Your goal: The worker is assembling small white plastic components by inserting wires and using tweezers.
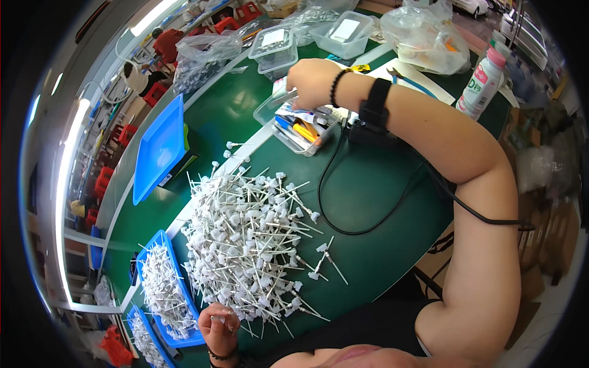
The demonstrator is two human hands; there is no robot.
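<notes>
My right hand (311, 84) reaches across to a clear plastic box (264, 113) holding pens, a yellow-orange marker (305, 132) and small packets. Its fingers bend down at the box's far side, and whatever they grip is hidden. At the lower edge, my left hand (218, 328) is closed with curled fingers beside a large heap of white-headed parts with thin metal stems (245, 239). Something small may be between those fingers; I cannot make it out. Next to that hand stands a blue tray (197, 338) filled with similar white parts.
Another blue tray (161, 147) leans on a dark box at the left. Clear tubs (273, 46), plastic bags (426, 37) and a pink-capped bottle (481, 83) stand at the back. A black cable (359, 233) loops from my right wrist over the green table (392, 245).
</notes>
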